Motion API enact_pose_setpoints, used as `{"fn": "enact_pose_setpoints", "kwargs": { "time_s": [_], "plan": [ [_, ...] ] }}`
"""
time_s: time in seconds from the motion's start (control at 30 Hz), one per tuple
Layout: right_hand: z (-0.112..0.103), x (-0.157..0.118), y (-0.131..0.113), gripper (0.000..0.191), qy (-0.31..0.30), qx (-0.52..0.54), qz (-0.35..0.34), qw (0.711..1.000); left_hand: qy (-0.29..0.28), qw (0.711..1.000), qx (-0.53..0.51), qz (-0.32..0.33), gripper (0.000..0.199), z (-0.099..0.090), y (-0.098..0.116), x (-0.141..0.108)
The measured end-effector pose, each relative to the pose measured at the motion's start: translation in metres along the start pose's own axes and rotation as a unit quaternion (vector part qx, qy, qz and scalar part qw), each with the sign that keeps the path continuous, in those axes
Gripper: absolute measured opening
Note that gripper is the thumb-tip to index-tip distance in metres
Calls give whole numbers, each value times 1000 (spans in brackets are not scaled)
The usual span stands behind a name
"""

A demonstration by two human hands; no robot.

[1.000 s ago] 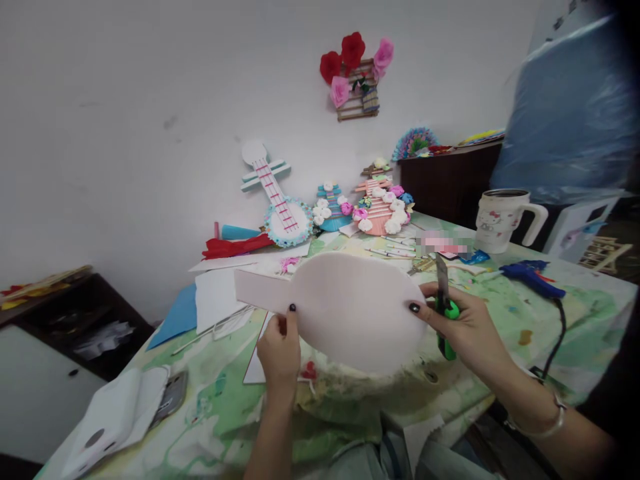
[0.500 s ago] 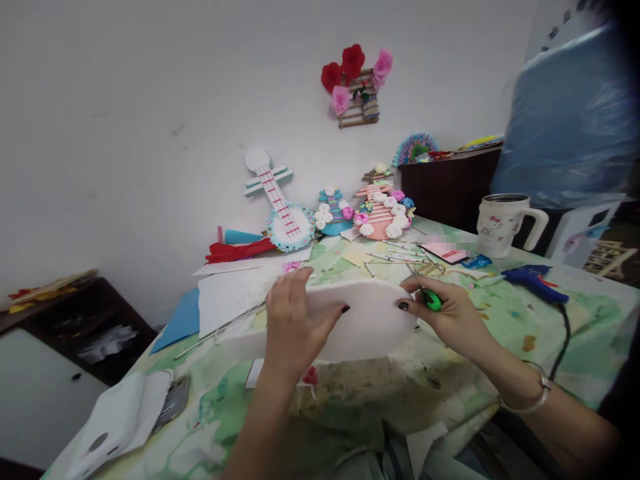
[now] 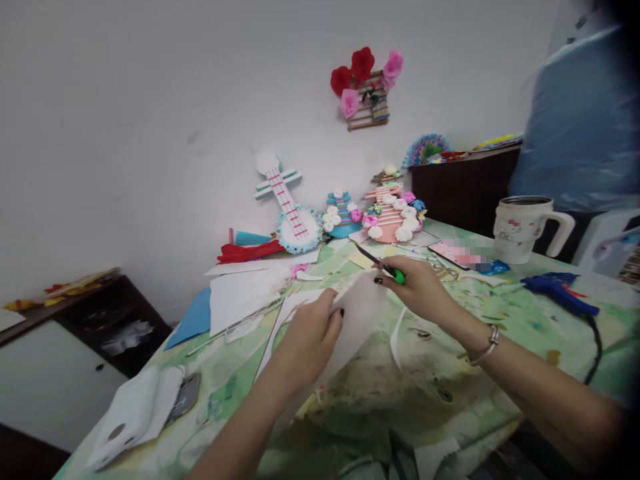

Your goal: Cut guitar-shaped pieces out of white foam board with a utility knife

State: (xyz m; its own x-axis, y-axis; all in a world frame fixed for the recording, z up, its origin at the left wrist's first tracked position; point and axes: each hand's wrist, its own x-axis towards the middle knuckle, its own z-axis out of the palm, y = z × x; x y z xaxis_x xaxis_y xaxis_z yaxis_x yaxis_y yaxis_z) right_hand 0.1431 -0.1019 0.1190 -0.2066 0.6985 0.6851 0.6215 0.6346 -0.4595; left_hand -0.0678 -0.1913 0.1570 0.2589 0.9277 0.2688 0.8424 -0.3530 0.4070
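A white sheet (image 3: 357, 317) is tilted above the table, its near part held between the thumb and fingers of my left hand (image 3: 313, 333). Closed round the green handle of a cutting tool (image 3: 397, 275) is my right hand (image 3: 417, 287), at the sheet's upper right corner. The tool's dark blade points up and left, past the sheet's edge; whether it is a knife or scissors I cannot tell. A thin curved white strip (image 3: 397, 340) lies to the right of the sheet.
On the table (image 3: 480, 353) are a blue glue gun (image 3: 560, 292) with a cord, a white mug (image 3: 520, 230), a pink packet (image 3: 453, 253), a white case (image 3: 135, 413) and white papers (image 3: 240, 297). Decorated instrument crafts (image 3: 299, 230) stand by the wall.
The sheet has turned from lying broadside to slanting. My right hand has moved left and up, bringing the dark blade into view. A curved white strip now shows on the table.
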Motion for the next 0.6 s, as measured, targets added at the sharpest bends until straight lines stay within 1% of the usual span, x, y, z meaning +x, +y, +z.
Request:
{"fn": "enact_pose_setpoints", "kwargs": {
  "time_s": [0.07, 0.13, 0.23, 0.3, 0.37, 0.43, 0.5, 0.57, 0.6],
  "plan": [
    [0, 6, -6, 14, -27, -1, -11, 1000, -26, 999, -48, -1, 15, -4, -5, -10],
    [2, 13, -11, 14, -55, 7, -22, 998, -18, 996, -86, -2, 17, -5, -10, -19],
    [11, 23, -18, 18, -92, 20, -39, 995, 38, 995, -90, -23, 15, 0, -7, -26],
    [17, 25, -21, 20, -101, 16, -47, 994, 81, 995, -46, -46, 15, 8, 3, -29],
    [17, 21, -24, 26, -94, -19, -49, 994, 121, 991, 26, -54, 18, 19, 16, -32],
    [11, 10, -30, 29, -77, -73, -42, 994, 149, 984, 85, -43, 27, 31, 28, -36],
    [-3, -7, -40, 30, -63, -120, -34, 990, 174, 979, 105, -29, 35, 43, 37, -41],
    [-20, -27, -53, 34, -74, -143, -40, 986, 210, 974, 80, -11, 39, 53, 42, -44],
    [-28, -37, -59, 33, -95, -148, -47, 983, 229, 972, 53, 0, 39, 57, 44, -45]
  ]
}}
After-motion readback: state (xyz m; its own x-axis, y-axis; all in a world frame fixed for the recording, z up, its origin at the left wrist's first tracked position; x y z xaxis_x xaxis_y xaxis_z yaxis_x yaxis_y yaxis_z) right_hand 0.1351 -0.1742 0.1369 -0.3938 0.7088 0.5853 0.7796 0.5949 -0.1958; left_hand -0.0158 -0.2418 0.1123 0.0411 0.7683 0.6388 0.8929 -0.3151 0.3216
